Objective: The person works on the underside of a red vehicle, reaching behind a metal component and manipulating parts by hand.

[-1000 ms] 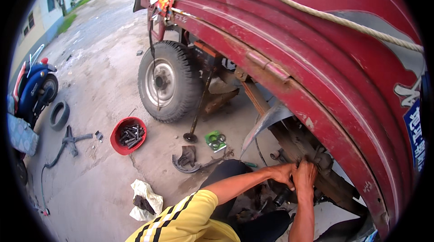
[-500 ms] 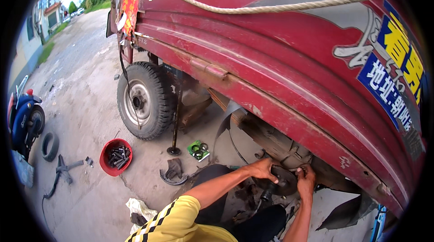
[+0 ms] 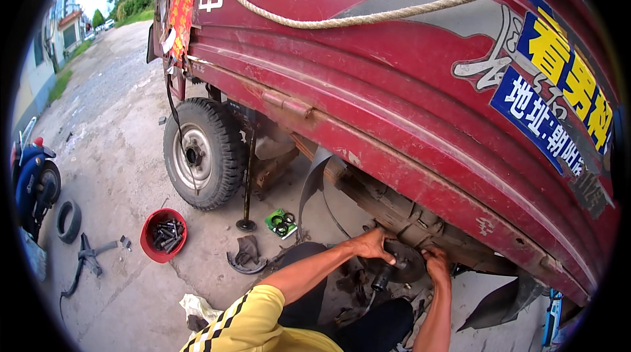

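Note:
Under the red cargo bed (image 3: pixel 296 69), a dark round metal plate (image 3: pixel 411 266) sits at the end of the axle. From its middle a black shaft end (image 3: pixel 382 279) sticks out towards me. My left hand (image 3: pixel 373 245) is closed on the plate's upper left edge, thumb on the near face. On the opposite edge is my right hand (image 3: pixel 436 264), its fingers curled round the rim and partly hidden. Whether a small part lies between the right fingers cannot be made out.
A mounted wheel (image 3: pixel 204 155) and an upright metal rod (image 3: pixel 248 181) stand at left. On the ground are a red bowl (image 3: pixel 148 247) of metal parts, a curved brake shoe (image 3: pixel 246 263), a green packet with black rings (image 3: pixel 281 224) and a loose tyre (image 3: pixel 70 222).
The whole view has shifted slightly, so the scene sits a little further left. My right hand has moved slightly down along the plate's edge; the left keeps its hold.

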Tool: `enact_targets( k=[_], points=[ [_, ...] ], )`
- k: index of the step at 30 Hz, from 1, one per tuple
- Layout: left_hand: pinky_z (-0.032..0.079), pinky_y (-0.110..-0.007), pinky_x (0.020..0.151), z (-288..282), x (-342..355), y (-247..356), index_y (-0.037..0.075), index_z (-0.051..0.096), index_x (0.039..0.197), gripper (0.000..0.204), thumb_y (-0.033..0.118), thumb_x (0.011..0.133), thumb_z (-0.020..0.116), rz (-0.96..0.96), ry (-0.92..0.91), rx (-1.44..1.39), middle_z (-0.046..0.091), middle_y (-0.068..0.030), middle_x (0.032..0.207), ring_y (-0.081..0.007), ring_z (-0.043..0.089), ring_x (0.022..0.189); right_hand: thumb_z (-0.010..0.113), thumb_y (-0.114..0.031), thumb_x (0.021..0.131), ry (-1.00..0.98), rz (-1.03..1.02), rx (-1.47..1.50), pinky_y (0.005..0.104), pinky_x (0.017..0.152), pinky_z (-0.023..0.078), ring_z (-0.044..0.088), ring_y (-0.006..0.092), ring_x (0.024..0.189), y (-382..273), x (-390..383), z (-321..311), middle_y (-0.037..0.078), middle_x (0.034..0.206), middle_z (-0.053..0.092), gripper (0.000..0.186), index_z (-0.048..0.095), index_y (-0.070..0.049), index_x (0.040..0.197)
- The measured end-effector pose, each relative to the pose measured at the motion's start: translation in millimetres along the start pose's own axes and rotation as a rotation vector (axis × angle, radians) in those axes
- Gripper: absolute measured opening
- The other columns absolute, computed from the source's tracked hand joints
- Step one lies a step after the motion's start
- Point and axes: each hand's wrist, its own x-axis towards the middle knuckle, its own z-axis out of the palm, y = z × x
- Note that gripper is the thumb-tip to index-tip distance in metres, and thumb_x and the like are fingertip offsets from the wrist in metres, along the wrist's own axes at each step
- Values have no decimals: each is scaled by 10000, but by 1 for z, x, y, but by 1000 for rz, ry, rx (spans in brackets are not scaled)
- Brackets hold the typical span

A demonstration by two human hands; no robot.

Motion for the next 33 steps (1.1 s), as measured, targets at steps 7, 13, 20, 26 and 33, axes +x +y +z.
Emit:
enact_targets(
  k=[7,13,20,26,33],
  points=[
    [536,-336,858,-1,-5,-1,-110,594,1278,720,221,722,910,12,28,32,739,-172,1057,-209,679,958,629,-95,904,-112,59,131,319,848,467,629,196,933,12,5,-1,85,989,712,220,721,26,1064],
    [478,-352,1007,-1,-10,30,-108,577,1309,704,115,717,886,-56,4,-36,675,-194,1251,-244,621,1149,673,-112,921,103,76,322,263,642,404,515,99,698,8,-3,-1,10,826,620,127,683,-6,992],
    [481,-338,974,-2,0,5,-112,570,1313,739,156,705,895,-87,-23,-23,688,-190,1211,-235,624,1116,668,-155,970,163,33,308,278,650,399,511,102,695,-59,-28,1,13,763,598,152,643,-5,965],
    [487,-357,971,-3,-1,2,-77,581,1319,760,193,684,902,-63,7,55,701,-186,1198,-252,636,1120,637,-160,989,220,-5,342,290,620,394,508,109,677,-60,-18,16,12,754,608,176,645,11,948],
    [493,-381,958,0,-10,14,-49,617,1283,724,218,670,894,-5,56,143,707,-201,1166,-296,658,1093,651,-160,967,288,56,244,313,764,452,591,163,828,3,-9,21,83,931,683,253,688,56,1094]
  ],
)
